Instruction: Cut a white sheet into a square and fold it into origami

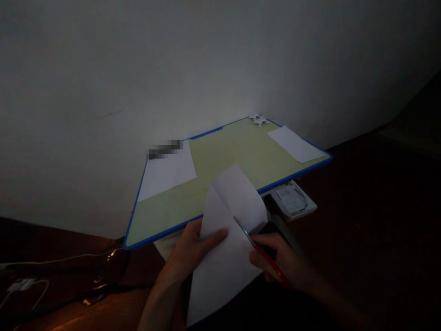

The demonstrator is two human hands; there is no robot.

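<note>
A white sheet of paper (220, 262) is held up in front of the table's near edge, with a fold or cut line running down from its upper left. My left hand (196, 246) is closed on its left side, thumb on the front and fingers hidden behind. In my right hand (275, 255) are scissors with red handles (272, 264). Their metal blades (244, 229) lie along the line in the paper, and the part of the sheet beyond them bends away to the upper right.
A pale green tabletop with a blue rim (206, 161) stands against a grey wall (206, 59). White paper (168, 172) lies at its left, another sheet (296, 143) at its right, and small white paper pieces (259, 120) at the back corner. Below are a book-like stack (292, 200) and a white cable (69, 261).
</note>
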